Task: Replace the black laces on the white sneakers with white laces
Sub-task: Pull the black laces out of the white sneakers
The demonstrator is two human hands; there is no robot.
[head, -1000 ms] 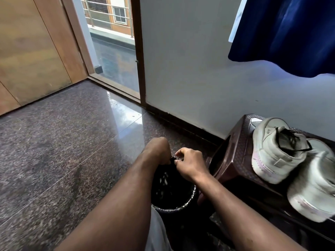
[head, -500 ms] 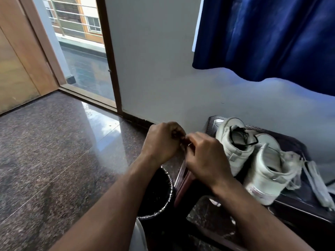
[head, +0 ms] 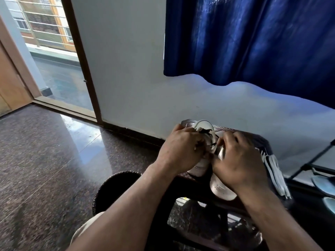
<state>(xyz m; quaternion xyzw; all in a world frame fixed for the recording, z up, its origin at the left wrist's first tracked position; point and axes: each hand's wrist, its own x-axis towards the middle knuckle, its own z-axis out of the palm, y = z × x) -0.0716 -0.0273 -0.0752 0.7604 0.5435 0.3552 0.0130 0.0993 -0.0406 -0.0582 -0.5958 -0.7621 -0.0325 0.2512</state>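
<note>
Both hands work over two white sneakers on a dark bench (head: 253, 140) by the wall. Left hand (head: 179, 151) curls round the side of the far sneaker (head: 200, 168), gripping it. Right hand (head: 239, 160) lies curled over the near sneaker (head: 222, 190); what its fingertips pinch is hidden. A black lace (head: 205, 131) shows between them at the far sneaker's collar. Each sneaker lies lengthwise from wall to person, toe nearest the person. White laces (head: 275, 173) lie on the bench just right of the right hand.
</note>
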